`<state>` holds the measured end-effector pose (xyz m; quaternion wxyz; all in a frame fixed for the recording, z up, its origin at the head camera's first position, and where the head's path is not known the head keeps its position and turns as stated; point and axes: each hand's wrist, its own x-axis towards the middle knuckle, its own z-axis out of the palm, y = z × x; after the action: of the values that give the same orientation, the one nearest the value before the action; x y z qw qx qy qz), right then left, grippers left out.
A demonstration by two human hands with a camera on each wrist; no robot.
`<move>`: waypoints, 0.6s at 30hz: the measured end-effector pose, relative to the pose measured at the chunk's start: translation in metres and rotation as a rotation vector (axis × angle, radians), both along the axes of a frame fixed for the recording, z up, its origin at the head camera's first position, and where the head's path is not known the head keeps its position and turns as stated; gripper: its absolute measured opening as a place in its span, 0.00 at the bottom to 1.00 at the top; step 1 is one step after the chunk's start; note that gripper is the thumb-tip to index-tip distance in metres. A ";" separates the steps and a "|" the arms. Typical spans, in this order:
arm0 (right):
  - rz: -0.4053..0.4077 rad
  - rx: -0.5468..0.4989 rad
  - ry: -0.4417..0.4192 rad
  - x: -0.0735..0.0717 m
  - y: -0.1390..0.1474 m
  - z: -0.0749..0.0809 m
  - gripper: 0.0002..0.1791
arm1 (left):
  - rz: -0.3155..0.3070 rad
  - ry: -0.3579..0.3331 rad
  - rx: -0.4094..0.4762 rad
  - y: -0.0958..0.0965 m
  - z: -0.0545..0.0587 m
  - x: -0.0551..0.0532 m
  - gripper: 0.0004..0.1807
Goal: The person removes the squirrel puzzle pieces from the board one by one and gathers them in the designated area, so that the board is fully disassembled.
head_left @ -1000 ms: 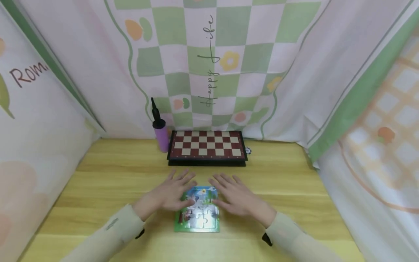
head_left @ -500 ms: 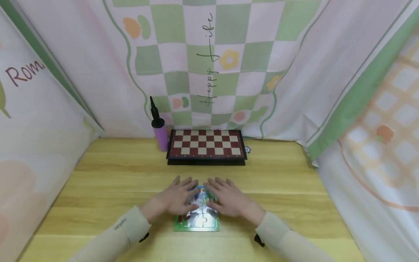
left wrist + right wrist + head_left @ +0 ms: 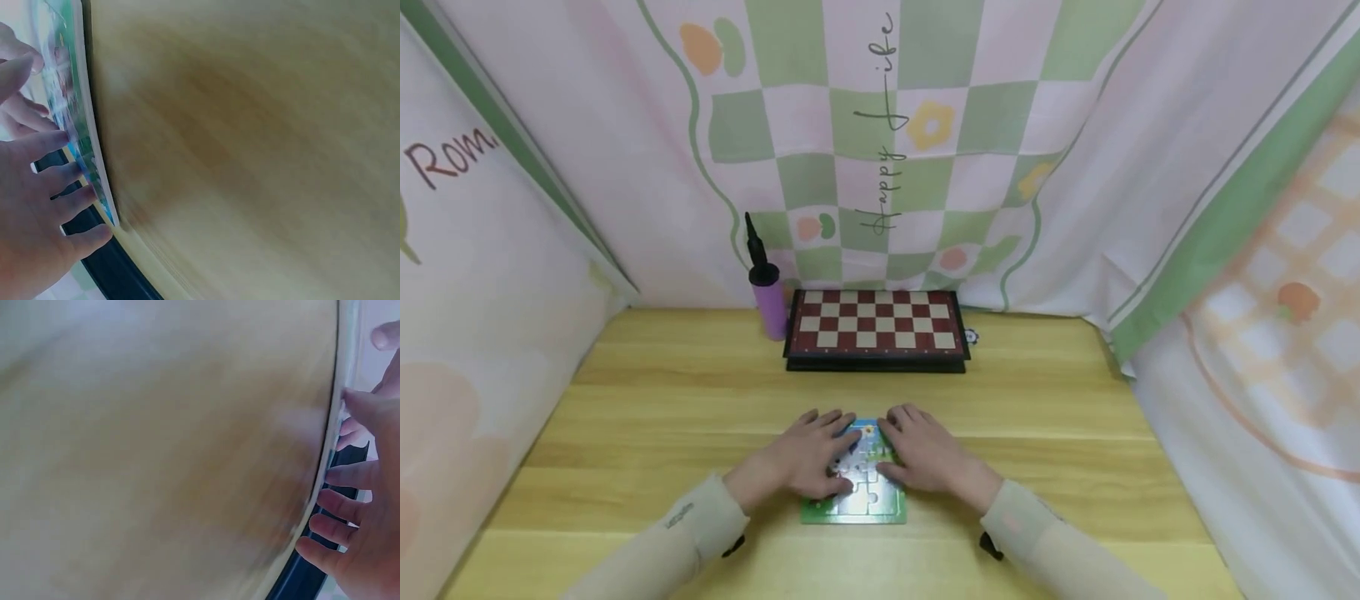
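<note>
Jigsaw puzzle [image 3: 863, 502] lies flat on the wood-grain tabletop [image 3: 1037, 392], face up, at 6 o'clock from the chessboard and well apart from it. Its border shows green at the 6 o'clock edge and blue at the 12 o'clock edge; glare whitens part of the picture, and joint lines between pieces are visible.

Left hand [image 3: 808, 458] covers the puzzle's 9 to 10 o'clock side, palm down, fingers extended and spread, thumb over the face. Right hand [image 3: 927, 452] covers the 2 to 3 o'clock side, its fingers slightly bent, thumb pointing toward 9 o'clock. Neither of the hands closes around anything; fingertips lie at or over the puzzle's edges, and pressure cannot be determined.

Chessboard [image 3: 876, 325], red and cream with a black frame, sits at 12 o'clock from the puzzle. Purple pump [image 3: 769, 310] with a black nozzle stands just beside the chessboard, at 11 o'clock from the puzzle. Small black-and-white item [image 3: 972, 336] shows at the chessboard's 3 o'clock side; its nature cannot be determined. Checked curtain [image 3: 865, 183] hangs behind, at 12 o'clock.
</note>
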<state>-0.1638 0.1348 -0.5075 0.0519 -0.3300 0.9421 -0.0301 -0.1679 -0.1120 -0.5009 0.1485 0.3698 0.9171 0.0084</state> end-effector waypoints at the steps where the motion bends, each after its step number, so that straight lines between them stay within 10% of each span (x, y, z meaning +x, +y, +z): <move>1: 0.005 0.001 0.007 0.000 -0.001 0.001 0.42 | -0.004 0.011 -0.004 0.000 0.001 0.001 0.48; 18: -0.018 0.015 -0.040 -0.005 -0.015 0.018 0.34 | -0.083 0.091 0.098 0.002 -0.006 0.005 0.41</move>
<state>-0.1693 0.1195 -0.4893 0.0730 -0.3203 0.9440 -0.0302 -0.1634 -0.1102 -0.5073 0.0885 0.4144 0.9053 0.0300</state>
